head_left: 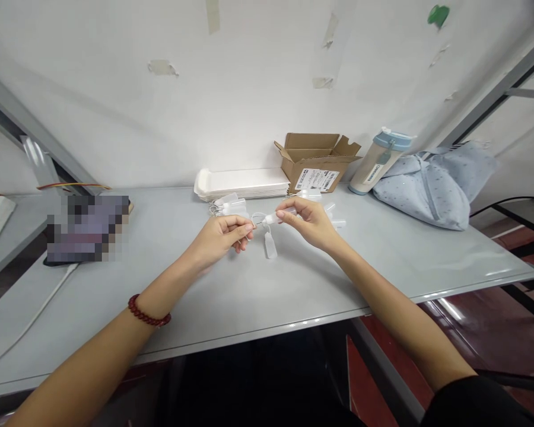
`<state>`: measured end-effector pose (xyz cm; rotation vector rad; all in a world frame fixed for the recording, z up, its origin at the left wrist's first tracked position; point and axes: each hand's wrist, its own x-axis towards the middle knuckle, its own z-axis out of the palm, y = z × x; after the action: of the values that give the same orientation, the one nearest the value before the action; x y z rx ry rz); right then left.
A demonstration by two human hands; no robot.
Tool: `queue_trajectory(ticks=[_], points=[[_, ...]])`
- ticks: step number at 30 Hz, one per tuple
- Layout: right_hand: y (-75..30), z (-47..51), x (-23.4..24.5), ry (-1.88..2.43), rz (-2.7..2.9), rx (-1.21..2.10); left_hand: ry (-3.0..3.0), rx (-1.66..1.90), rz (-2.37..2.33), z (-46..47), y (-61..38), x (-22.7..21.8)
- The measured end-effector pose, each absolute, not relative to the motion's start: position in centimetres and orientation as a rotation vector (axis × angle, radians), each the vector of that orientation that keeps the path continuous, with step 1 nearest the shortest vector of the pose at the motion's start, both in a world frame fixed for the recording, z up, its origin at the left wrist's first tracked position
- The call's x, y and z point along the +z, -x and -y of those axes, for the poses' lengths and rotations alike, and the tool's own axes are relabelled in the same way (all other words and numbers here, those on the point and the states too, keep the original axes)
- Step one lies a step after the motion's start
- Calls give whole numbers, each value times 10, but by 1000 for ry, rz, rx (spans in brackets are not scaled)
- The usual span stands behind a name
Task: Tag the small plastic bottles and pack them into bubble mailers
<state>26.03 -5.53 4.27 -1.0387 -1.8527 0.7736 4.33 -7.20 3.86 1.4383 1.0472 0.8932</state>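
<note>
Over the middle of the table, my right hand (309, 219) grips a small white plastic bottle (271, 219) between thumb and fingers, its narrow tip pointing left. A thin white cord loops near the tip, and a flat translucent white tag (270, 245) hangs below. My left hand (231, 232) is closed in a pinch right by that tip; what its fingers hold is too small to make out. Behind my left hand, several similar white pieces with cords (231, 204) lie in a group. More small translucent bottles (338, 223) lie behind my right hand, partly hidden by it.
Against the wall are a stack of white trays (244, 181) and an open cardboard box (314, 172). A bottle with a blue lid (378, 163) and a light blue cloth bag (427, 190) stand at right. At left lies a blurred-out device (89, 231) with a white cable (35, 314).
</note>
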Motion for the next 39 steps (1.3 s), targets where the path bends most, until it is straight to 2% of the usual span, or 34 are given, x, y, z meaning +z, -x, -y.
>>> queue_trajectory(ticks=[24, 39], points=[[-256, 62, 47, 1066, 1958, 646, -1403, 922, -1069, 72, -44, 36], [-245, 58, 19, 967, 2003, 530, -1430, 934, -1225, 76, -54, 30]])
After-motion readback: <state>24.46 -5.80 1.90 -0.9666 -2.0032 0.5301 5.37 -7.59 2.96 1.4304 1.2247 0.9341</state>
